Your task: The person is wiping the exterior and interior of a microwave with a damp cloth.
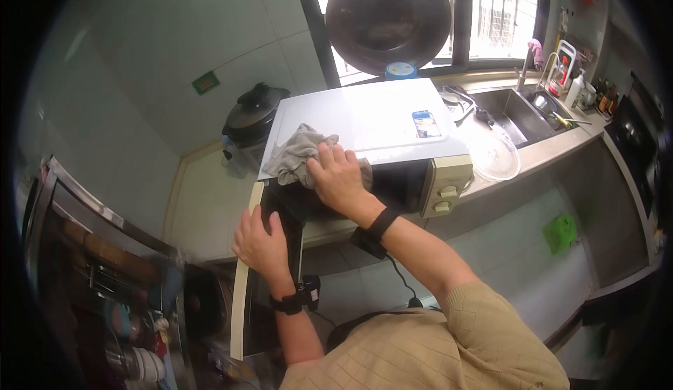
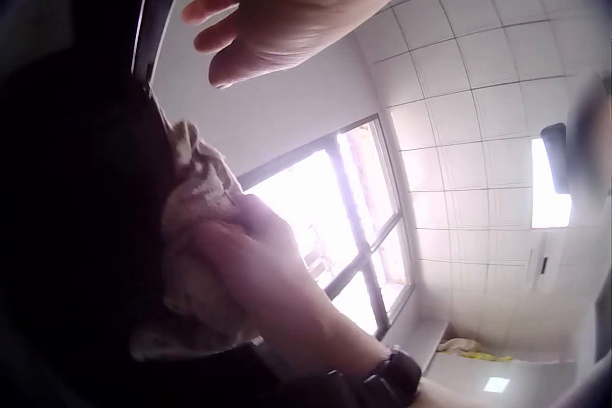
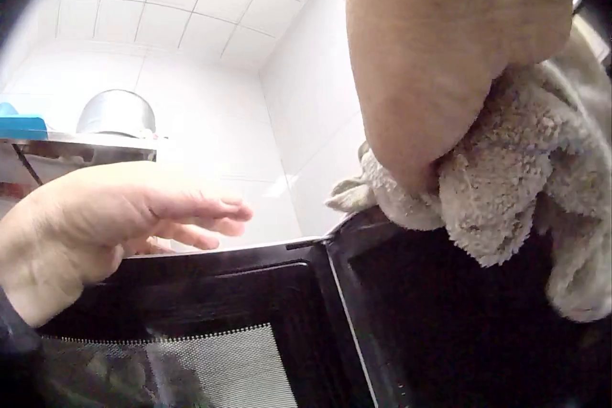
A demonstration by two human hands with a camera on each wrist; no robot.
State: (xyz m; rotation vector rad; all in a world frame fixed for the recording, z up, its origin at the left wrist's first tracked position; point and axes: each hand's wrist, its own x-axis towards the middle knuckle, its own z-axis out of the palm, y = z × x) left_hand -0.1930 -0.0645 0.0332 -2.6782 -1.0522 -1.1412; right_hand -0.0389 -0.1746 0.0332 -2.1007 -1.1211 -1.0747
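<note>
A white-topped microwave point(image 1: 364, 120) stands with its door point(image 1: 242, 285) swung out to the left. My right hand point(image 1: 340, 179) grips a crumpled grey cloth point(image 1: 298, 153) at the front left edge of the top; part of the cloth hangs over that edge. In the right wrist view the cloth point(image 3: 507, 169) bunches under my right hand point(image 3: 449, 54), beside the dark opening. My left hand point(image 1: 263, 243) rests on the upper edge of the door, its fingers point(image 3: 191, 212) fairly straight. The left wrist view shows my right thumb and fingers around the cloth point(image 2: 196, 284).
A lidded black pot point(image 1: 256, 113) stands behind on the left. A large wok point(image 1: 389, 18) is upright by the window, above a blue-lidded container point(image 1: 401, 71). Right of the microwave are a clear round lid point(image 1: 495, 157) and the sink point(image 1: 515, 120). A cable point(image 1: 399, 274) hangs below.
</note>
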